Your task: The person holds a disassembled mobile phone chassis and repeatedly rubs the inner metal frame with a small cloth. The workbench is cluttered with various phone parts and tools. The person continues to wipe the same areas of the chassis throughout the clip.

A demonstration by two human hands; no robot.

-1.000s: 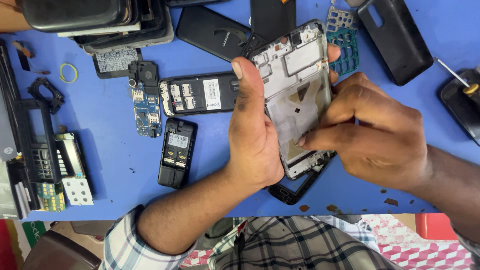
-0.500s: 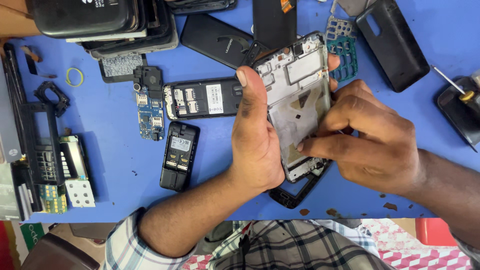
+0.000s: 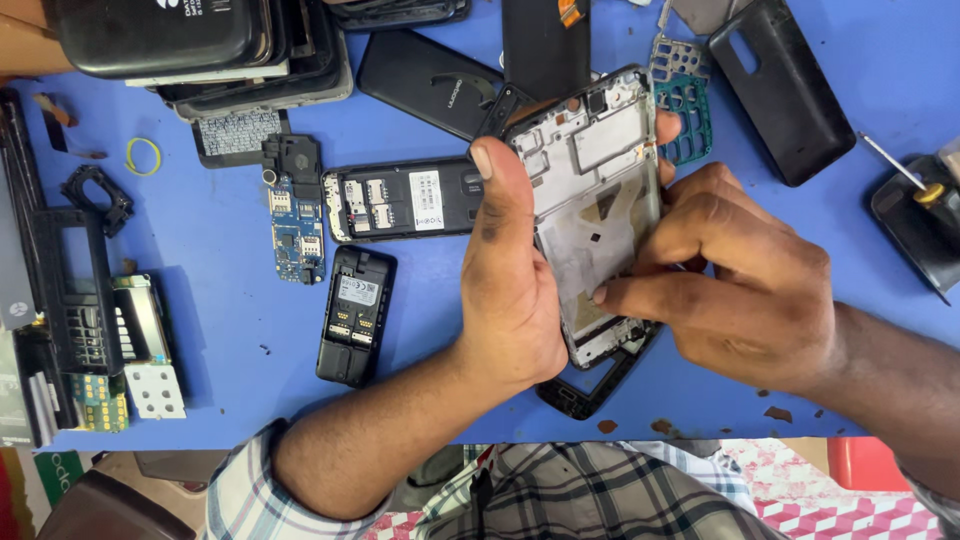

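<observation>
Gripping phone mid-frame (image 3: 600,200) above blue table (image 3: 230,330): left hand (image 3: 515,290) clamped along left edge, right hand (image 3: 740,270) pinching right edge. Probably light, thin, flexes easily; hold by rims, not centre plate.

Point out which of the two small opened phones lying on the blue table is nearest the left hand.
The sideways phone, lying across just beside the left hand's thumb. The other small phone lies upright, lower left, farther off.

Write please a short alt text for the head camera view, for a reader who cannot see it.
Two bare hands hold an opened grey smartphone frame above a blue work table: the left hand grips its side, and the right hand presses a fingertip on its inner plate. Around lie black phone covers, a blue circuit board and a small screwdriver.
</observation>
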